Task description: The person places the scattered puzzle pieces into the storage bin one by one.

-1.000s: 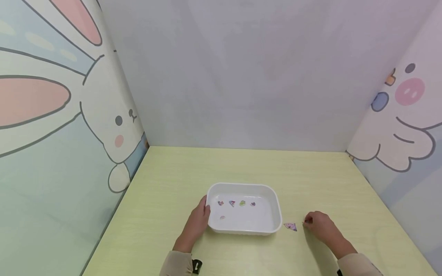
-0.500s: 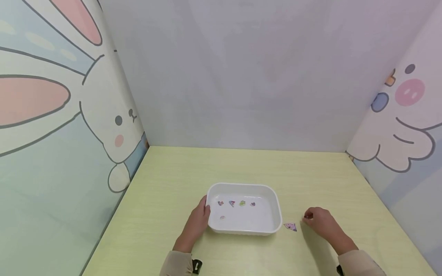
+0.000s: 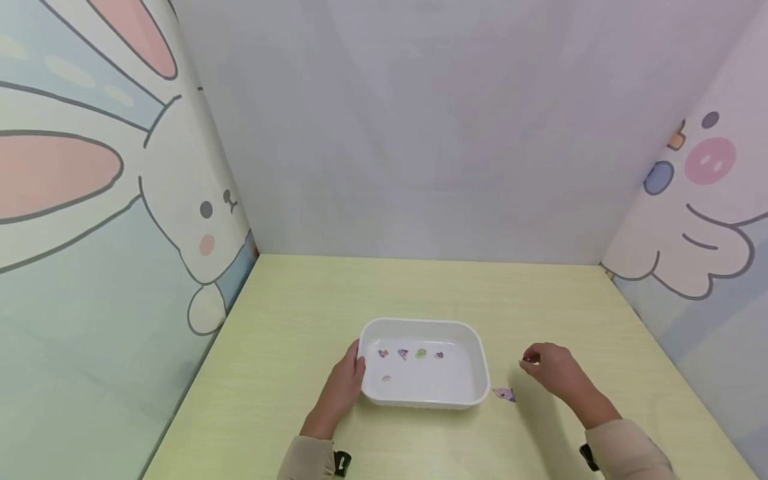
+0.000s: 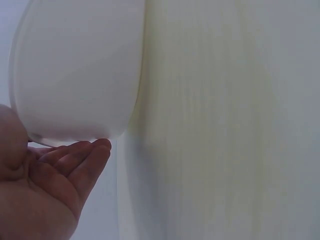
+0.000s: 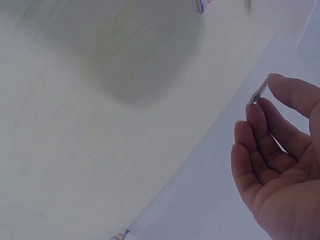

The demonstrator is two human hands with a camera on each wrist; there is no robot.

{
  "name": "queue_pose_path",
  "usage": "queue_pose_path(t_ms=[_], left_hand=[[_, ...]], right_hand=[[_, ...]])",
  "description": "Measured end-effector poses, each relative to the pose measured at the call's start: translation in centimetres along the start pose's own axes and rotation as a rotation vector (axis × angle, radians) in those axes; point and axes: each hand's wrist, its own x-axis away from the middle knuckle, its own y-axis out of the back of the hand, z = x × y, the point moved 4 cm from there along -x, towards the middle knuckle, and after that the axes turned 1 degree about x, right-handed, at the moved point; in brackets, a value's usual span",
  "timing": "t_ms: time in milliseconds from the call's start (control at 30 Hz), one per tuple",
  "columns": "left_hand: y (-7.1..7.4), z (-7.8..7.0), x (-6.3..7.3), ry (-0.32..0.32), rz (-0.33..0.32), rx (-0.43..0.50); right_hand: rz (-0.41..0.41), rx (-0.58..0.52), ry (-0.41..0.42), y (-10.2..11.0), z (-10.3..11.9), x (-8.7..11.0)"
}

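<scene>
My left hand (image 3: 346, 383) grips the left side of a white tray (image 3: 423, 404), thumb over the rim and fingers along the outer wall (image 4: 80, 70). Several small printed cut-outs lie in it: most form a row, including a green one (image 3: 421, 354), and a pale one (image 3: 387, 379) lies nearer the front. Raised over the table right of the tray, my right hand (image 3: 555, 375) pinches a small thin flat cut-out (image 5: 258, 93) between thumb and fingertips; it shows nearly edge-on. A pink and purple cut-out (image 3: 505, 394) lies on the table between tray and right hand.
The pale yellow-green table (image 3: 312, 287) meets a grey back wall (image 3: 408, 133). Side panels bear a rabbit drawing (image 3: 180, 220) on the left and a white cartoon animal (image 3: 690, 220) on the right. Dark bands (image 3: 342, 463) show at both wrists.
My right hand has risen from the table and moved toward the back, with the small cut-out pinched in its fingers. The left hand and tray have stayed put.
</scene>
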Motion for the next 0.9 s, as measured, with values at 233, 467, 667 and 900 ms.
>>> queue_pose_path(t_ms=[233, 467, 667, 900], left_hand=[[0.1, 0.0, 0.0, 0.006, 0.001, -0.006], [0.1, 0.0, -0.1, 0.011, 0.005, -0.01], [0.0, 0.1, -0.2, 0.029, 0.011, -0.012], [0.1, 0.1, -0.2, 0.011, 0.015, -0.012]], right_hand=[[-0.006, 0.002, 0.021, 0.9, 1.0, -0.5], [0.0, 0.011, 0.032, 1.4, 2.1, -1.2], [0.002, 0.016, 0.051, 1.7, 3.0, -1.9], [0.019, 0.017, 0.065, 2.0, 4.7, -2.7]])
